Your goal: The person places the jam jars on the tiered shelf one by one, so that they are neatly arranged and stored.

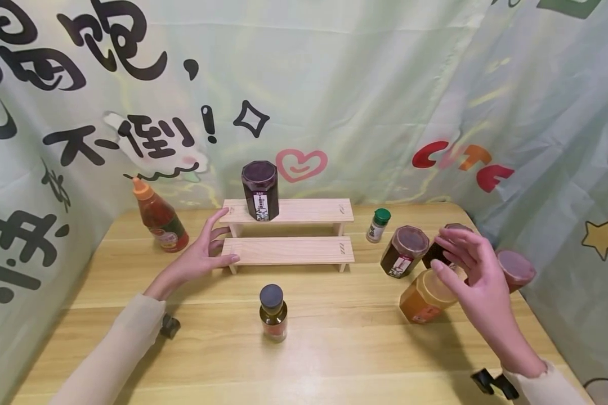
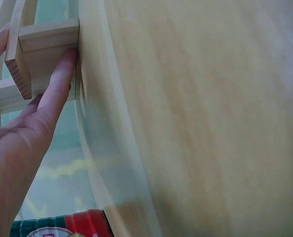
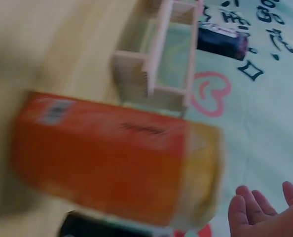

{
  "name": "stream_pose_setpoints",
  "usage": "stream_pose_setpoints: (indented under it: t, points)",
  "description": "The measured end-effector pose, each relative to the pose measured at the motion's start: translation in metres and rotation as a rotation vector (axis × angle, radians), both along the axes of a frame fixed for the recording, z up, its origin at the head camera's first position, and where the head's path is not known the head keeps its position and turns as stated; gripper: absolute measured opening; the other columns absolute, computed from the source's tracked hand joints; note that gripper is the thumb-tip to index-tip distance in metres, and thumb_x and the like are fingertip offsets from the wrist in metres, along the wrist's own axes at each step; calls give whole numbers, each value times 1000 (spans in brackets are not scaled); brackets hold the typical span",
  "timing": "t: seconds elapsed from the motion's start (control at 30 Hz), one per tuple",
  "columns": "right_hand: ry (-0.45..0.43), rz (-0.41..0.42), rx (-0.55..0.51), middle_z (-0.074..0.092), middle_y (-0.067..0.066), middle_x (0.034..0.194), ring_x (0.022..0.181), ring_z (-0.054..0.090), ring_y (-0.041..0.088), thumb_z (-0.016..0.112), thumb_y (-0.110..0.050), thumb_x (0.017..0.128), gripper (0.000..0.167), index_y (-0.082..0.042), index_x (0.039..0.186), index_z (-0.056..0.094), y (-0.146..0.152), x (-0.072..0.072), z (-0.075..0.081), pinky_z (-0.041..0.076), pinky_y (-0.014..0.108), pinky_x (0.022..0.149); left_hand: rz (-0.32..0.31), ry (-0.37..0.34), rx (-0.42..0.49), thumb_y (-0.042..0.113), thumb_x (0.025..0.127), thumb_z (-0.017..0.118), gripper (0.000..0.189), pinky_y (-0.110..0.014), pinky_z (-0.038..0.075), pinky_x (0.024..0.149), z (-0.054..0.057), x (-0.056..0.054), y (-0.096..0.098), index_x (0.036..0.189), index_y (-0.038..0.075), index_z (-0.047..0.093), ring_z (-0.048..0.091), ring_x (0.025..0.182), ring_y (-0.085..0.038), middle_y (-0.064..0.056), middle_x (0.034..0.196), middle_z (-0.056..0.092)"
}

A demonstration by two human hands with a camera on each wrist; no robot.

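Your left hand (image 1: 195, 257) grips the wooden rack (image 1: 289, 250) while your empty right hand (image 1: 478, 281), fingers loosely spread, is best lowered squarely over the amber jar (image 1: 421, 301) near its thumb, clear of the dark jar (image 1: 403, 254) beyond.

Wooden rack (image 1: 287, 251), upright amber jar (image 1: 418, 300)

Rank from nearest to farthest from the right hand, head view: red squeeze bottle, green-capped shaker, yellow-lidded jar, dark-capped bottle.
1. Yellow-lidded jar, beside the right hand
2. Green-capped shaker, right of the wooden shelf
3. Dark-capped bottle, in front of the shelf
4. Red squeeze bottle, far left
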State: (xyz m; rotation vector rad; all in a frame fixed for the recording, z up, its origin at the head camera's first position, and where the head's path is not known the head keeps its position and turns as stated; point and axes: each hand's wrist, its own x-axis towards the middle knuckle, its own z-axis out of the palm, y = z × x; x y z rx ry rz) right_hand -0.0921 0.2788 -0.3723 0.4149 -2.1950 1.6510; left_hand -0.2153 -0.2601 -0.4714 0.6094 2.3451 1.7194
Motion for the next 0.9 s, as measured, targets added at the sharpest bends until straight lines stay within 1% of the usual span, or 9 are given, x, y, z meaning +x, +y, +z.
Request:
stream_pose_setpoints:
  t: [0.13, 0.23, 0.33, 0.4, 0.47, 0.6, 0.73, 0.8, 0.9]
  points:
    - [-8, -57, 78, 54, 10, 154, 141, 54, 17, 71, 24, 90, 75, 3, 157, 44, 11, 14, -19, 41, 19, 113, 2, -15, 9, 7, 98, 84, 113, -74, 29, 120, 0, 0, 1, 173, 43, 7, 26, 156, -56, -27, 175, 17]
    - [-31, -99, 165, 53, 2, 151, 138, 52, 14, 78, 23, 85, 87, 0, 159, 41, 18, 21, -34, 40, 16, 111, 3, -14, 4, 7, 98, 84, 113, -74, 29, 120, 1, 1, 1, 173, 43, 7, 26, 156, -56, -27, 175, 18]
    - [-67, -107, 212, 49, -5, 150, 137, 49, 7, 86, 21, 78, 104, -6, 164, 34, 24, 23, -51, 40, 12, 108, 6, -7, -7, 7, 98, 83, 112, -74, 30, 120, 0, 0, 0, 173, 43, 7, 26, 156, -56, -27, 175, 18]
    - [-94, -92, 229, 47, -2, 152, 137, 46, 3, 89, 19, 75, 114, -10, 167, 27, 29, 22, -61, 39, 10, 105, 9, -6, -12, 8, 98, 83, 112, -73, 30, 120, 0, 0, 0, 173, 43, 8, 27, 156, -55, -26, 175, 18]
    - [-129, -68, 247, 45, 7, 154, 134, 45, -2, 92, 16, 74, 121, -12, 169, 21, 34, 19, -70, 37, 8, 103, 9, -4, -17, 8, 99, 83, 112, -74, 29, 120, 0, 0, -1, 173, 43, 7, 26, 156, -56, -27, 175, 18]
    - [-211, -30, 273, 48, 24, 148, 124, 51, -8, 94, 9, 78, 123, -11, 170, 15, 41, 14, -82, 39, 6, 98, 9, 1, -21, 8, 99, 83, 111, -75, 28, 120, -1, -1, -1, 173, 42, 7, 26, 156, -57, -27, 175, 17]
    - [-269, -6, 286, 52, 22, 140, 114, 61, -4, 94, 3, 83, 120, -12, 170, 14, 44, 14, -88, 45, 8, 94, 6, -13, -7, 9, 99, 83, 111, -75, 29, 119, 0, -1, 0, 173, 43, 8, 26, 156, -57, -27, 176, 17]
    - [-269, 5, 292, 52, 19, 139, 111, 65, 0, 94, 2, 84, 119, -12, 171, 14, 43, 15, -89, 47, 9, 93, 6, -23, 1, 9, 98, 83, 112, -75, 28, 120, 0, 0, 0, 173, 43, 7, 26, 156, -58, -28, 175, 18]
    - [-252, 2, 318, 53, 15, 137, 108, 67, 2, 95, 1, 83, 119, -14, 171, 17, 42, 16, -90, 47, 9, 92, 10, -30, 5, 8, 98, 84, 113, -75, 28, 120, 0, 0, 1, 173, 43, 7, 25, 155, -59, -29, 174, 18]
